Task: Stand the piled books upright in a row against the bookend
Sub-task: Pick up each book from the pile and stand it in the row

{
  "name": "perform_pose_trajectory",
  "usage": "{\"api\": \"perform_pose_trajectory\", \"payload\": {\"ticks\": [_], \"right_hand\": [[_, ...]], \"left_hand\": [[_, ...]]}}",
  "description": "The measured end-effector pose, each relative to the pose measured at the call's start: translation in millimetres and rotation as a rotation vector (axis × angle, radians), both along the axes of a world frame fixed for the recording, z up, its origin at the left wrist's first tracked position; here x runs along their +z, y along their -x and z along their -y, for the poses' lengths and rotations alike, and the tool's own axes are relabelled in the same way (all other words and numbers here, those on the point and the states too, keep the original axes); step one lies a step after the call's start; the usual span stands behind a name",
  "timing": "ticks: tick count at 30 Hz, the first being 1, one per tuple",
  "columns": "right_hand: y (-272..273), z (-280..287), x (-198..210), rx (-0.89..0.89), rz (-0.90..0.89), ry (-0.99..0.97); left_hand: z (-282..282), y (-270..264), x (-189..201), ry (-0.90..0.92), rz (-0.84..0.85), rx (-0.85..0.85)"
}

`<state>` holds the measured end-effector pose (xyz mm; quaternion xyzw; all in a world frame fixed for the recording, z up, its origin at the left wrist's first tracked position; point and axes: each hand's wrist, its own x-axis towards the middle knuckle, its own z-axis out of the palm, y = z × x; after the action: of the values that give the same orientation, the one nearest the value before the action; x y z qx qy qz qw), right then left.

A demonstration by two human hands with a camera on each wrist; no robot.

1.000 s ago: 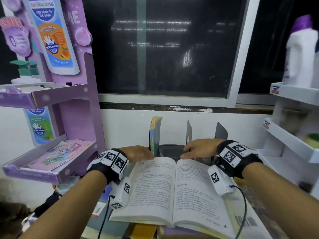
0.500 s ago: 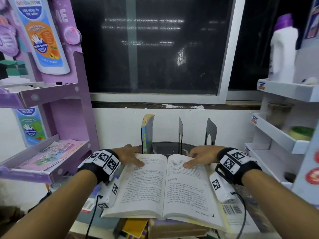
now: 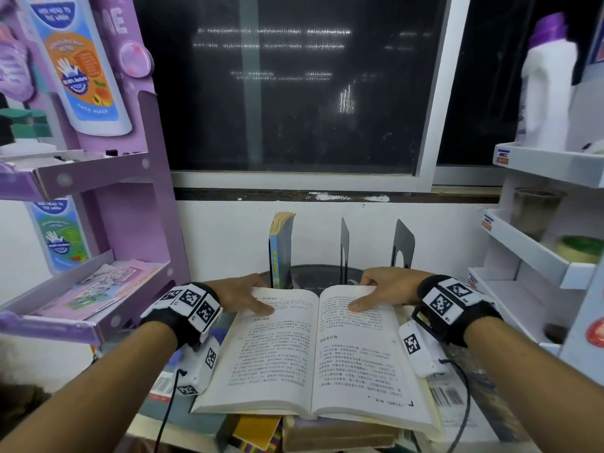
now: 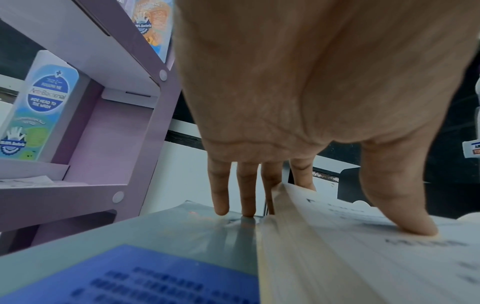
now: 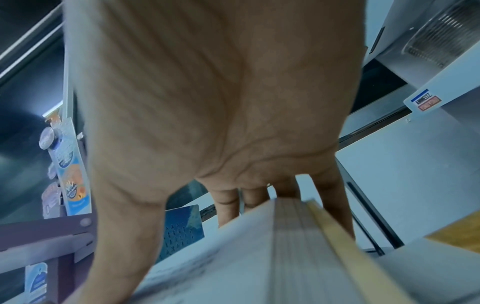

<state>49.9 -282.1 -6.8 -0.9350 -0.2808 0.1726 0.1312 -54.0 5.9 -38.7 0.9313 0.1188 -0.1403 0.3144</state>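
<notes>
An open book [image 3: 313,348] lies face up on a pile of books [image 3: 327,433] in front of me. My left hand [image 3: 258,297] holds its left half, thumb on the page and fingers [image 4: 246,197] down past the page edge onto a grey book [image 4: 155,236] beneath. My right hand [image 3: 366,294] holds the right half, thumb on the page and fingers [image 5: 228,205] round the far edge of the page block. Behind them a blue book [image 3: 281,253] stands upright, beside two black bookends [image 3: 343,246] [image 3: 403,245] on a dark base.
A purple display shelf [image 3: 98,325] with pink leaflets stands close on the left. A white shelf unit [image 3: 523,243] stands close on the right, with a white bottle [image 3: 545,89] on top. A white wall and dark window lie behind the bookends.
Both hands drew back from the bookend area onto the open book. Their thumbs now press the pages and the fingers hook over the book's edges.
</notes>
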Motion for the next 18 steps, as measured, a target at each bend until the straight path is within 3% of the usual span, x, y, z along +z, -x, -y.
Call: {"api": "perform_pose_trajectory", "payload": {"ticks": [12, 18], "right_hand": [[-1, -12, 21, 0.052, 0.029, -0.200], [3, -13, 29, 0.074, 0.051, -0.234]], "left_hand": [[-2, -1, 3, 0.017, 0.088, 0.001], [-9, 4, 15, 0.133, 0.135, 0.032]]}}
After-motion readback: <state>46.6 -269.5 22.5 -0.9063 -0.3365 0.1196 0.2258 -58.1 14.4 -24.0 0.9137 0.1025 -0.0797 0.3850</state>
